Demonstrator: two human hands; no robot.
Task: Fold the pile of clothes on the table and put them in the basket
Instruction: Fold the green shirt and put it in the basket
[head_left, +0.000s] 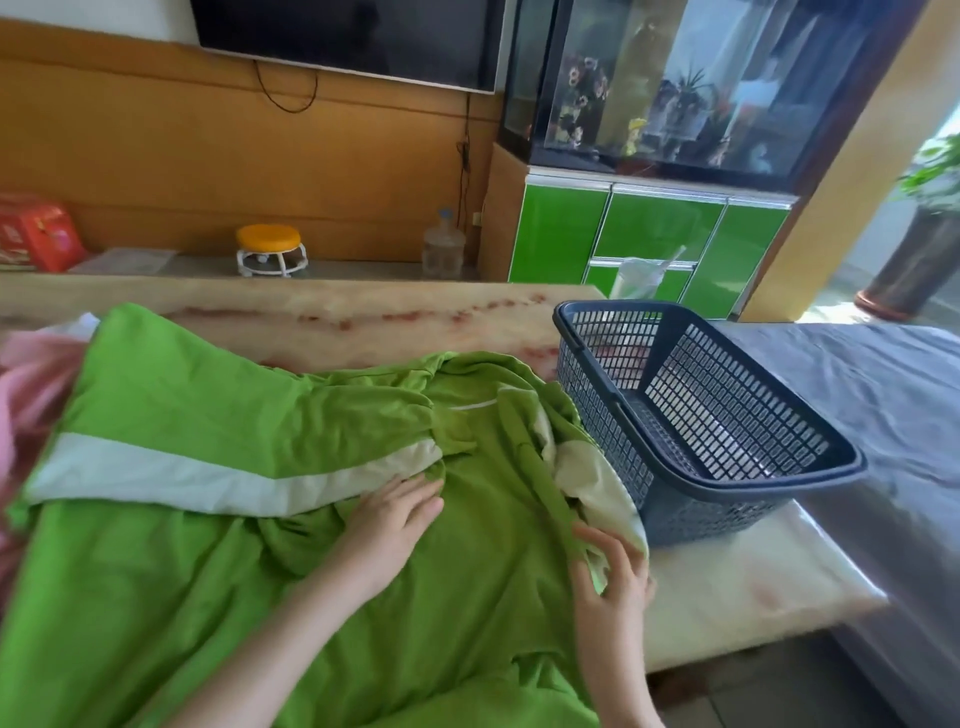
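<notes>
Smoothing green garment (208, 561): your left grip (395, 514) spread flat, centre; right grip (615, 571) on right edge, pinch unclear. Fold inward.

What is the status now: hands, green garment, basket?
Left hand flat on green garment, open. Right hand at its right edge, grip unclear. Garment spread, wrinkled. Basket beside it, nothing blocking.

no readable text, red box (39, 236) print too blurred
</notes>
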